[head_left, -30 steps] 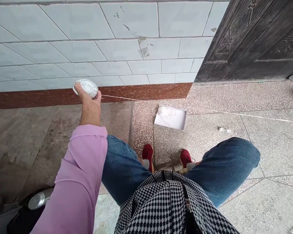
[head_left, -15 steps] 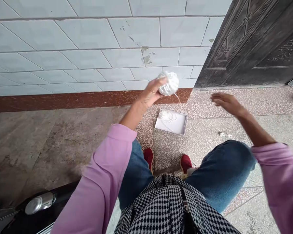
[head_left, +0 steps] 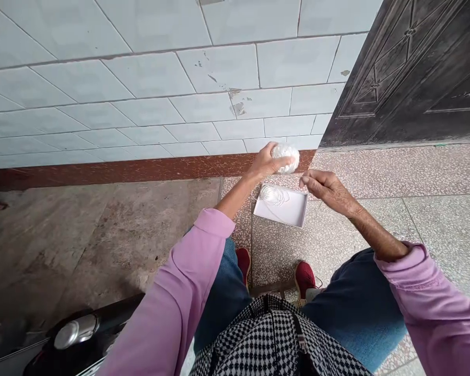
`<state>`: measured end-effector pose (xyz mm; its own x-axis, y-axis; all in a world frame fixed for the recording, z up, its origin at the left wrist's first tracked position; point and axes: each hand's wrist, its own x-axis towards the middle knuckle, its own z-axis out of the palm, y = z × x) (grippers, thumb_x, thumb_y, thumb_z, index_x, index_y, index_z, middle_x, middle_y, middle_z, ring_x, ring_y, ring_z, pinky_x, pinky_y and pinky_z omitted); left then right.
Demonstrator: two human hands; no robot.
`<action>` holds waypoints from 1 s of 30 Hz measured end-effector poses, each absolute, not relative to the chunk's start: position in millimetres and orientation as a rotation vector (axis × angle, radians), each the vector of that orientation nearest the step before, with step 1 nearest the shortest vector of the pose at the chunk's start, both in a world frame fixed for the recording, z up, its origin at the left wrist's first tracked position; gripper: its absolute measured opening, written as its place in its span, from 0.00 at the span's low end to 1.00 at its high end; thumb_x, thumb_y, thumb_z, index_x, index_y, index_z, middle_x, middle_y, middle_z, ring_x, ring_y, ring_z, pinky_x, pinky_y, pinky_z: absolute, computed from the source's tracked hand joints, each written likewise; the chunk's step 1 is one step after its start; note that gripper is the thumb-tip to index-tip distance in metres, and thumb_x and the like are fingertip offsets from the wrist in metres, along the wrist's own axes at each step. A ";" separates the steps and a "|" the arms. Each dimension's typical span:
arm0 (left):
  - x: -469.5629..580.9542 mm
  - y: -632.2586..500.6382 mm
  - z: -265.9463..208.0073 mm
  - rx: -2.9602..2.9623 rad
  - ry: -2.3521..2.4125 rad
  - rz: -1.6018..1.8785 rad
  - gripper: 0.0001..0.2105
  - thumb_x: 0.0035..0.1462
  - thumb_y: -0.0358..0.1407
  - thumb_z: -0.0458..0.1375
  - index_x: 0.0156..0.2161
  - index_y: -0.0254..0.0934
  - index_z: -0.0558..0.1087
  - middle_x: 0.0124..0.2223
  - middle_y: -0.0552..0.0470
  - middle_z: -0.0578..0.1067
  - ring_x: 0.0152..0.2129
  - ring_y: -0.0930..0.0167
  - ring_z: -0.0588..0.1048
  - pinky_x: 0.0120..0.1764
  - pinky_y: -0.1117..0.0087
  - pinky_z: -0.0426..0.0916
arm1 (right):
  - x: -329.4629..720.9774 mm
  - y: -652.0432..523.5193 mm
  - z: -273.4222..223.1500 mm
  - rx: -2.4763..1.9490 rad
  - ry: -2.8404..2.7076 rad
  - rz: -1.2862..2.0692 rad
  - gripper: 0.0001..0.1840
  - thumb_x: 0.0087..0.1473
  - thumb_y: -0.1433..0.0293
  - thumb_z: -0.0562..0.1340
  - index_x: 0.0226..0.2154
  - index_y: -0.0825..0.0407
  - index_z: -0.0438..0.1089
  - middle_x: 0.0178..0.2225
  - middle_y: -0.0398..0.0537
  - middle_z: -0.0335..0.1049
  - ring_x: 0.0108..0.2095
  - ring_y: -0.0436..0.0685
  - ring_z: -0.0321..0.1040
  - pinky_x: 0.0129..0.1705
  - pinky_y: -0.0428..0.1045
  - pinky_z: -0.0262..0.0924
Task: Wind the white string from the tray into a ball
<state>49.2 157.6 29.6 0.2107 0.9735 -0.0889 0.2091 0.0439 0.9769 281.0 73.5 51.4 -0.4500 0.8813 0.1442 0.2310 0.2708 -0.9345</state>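
My left hand [head_left: 263, 163] grips a ball of white cord [head_left: 285, 156], fingers and thumb wrapped round its near side. My right hand [head_left: 331, 192] is just right of the ball and a little lower, its fingers curled into a pinch. Whatever lies between those fingertips is too small to make out. Below the hands, a shallow white box [head_left: 293, 213] rests on the floor. A loose coil of white cord [head_left: 272, 195] lies at its left end, with a loop over the rim.
A tiled wall [head_left: 149, 115] with a brown base strip stands ahead. To the right is a dark carved door [head_left: 415, 73]. Red shoes [head_left: 305, 275] are on the speckled floor below the box. A black object with a silver cylinder [head_left: 76, 330] sits at lower left.
My right hand has swung left toward the ball, its fingers now curled in. My left hand and the ball sit slightly lower and further right; the view has shifted a little.
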 end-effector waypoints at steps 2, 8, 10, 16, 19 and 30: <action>54.6 153.2 30.0 1.559 1.221 0.712 0.39 0.42 0.48 0.76 0.59 0.36 0.76 0.59 0.37 0.79 0.54 0.51 0.77 0.52 0.53 0.76 | 297.4 77.1 52.9 -1.017 -1.774 1.156 0.30 0.69 0.40 0.64 0.35 0.51 0.75 0.22 0.37 0.54 0.24 0.49 0.50 0.26 0.48 0.45; 83.8 123.2 35.8 1.378 0.724 0.348 0.36 0.50 0.54 0.72 0.60 0.37 0.78 0.52 0.39 0.81 0.44 0.60 0.79 0.40 0.63 0.74 | 340.4 94.8 33.8 -1.143 -1.656 1.078 0.27 0.66 0.45 0.69 0.30 0.50 0.71 0.20 0.36 0.53 0.22 0.48 0.47 0.24 0.48 0.42; 90.0 119.0 35.8 1.279 0.625 0.393 0.36 0.49 0.55 0.73 0.60 0.37 0.79 0.49 0.40 0.82 0.43 0.61 0.79 0.41 0.63 0.74 | 342.0 96.1 27.0 -1.163 -1.676 1.072 0.27 0.66 0.45 0.68 0.29 0.49 0.69 0.21 0.37 0.55 0.22 0.48 0.49 0.25 0.48 0.44; 94.4 131.9 30.7 1.063 0.594 0.736 0.42 0.44 0.60 0.76 0.59 0.36 0.76 0.52 0.34 0.81 0.52 0.51 0.79 0.48 0.56 0.76 | 318.7 91.7 18.4 -1.153 -1.818 1.085 0.30 0.68 0.43 0.62 0.28 0.49 0.68 0.21 0.39 0.56 0.24 0.50 0.52 0.28 0.49 0.48; 88.0 142.2 27.0 1.131 0.743 0.887 0.39 0.46 0.58 0.75 0.57 0.36 0.75 0.53 0.35 0.80 0.53 0.51 0.78 0.49 0.56 0.76 | 302.8 85.2 24.9 -1.122 -1.980 1.079 0.29 0.71 0.45 0.60 0.31 0.51 0.73 0.22 0.41 0.60 0.26 0.51 0.55 0.29 0.49 0.50; 59.5 135.3 27.0 1.476 0.771 0.478 0.33 0.51 0.52 0.74 0.59 0.37 0.78 0.55 0.39 0.80 0.47 0.57 0.80 0.46 0.59 0.75 | 316.8 103.4 51.3 -1.071 -1.618 1.133 0.30 0.63 0.41 0.70 0.28 0.49 0.71 0.19 0.35 0.51 0.21 0.47 0.43 0.23 0.49 0.40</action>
<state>59.5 135.3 27.0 0.6816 0.7126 -0.1664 0.1676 0.0693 0.9834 316.8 103.4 51.3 -0.2566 0.9512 0.1713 0.1646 0.2177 -0.9620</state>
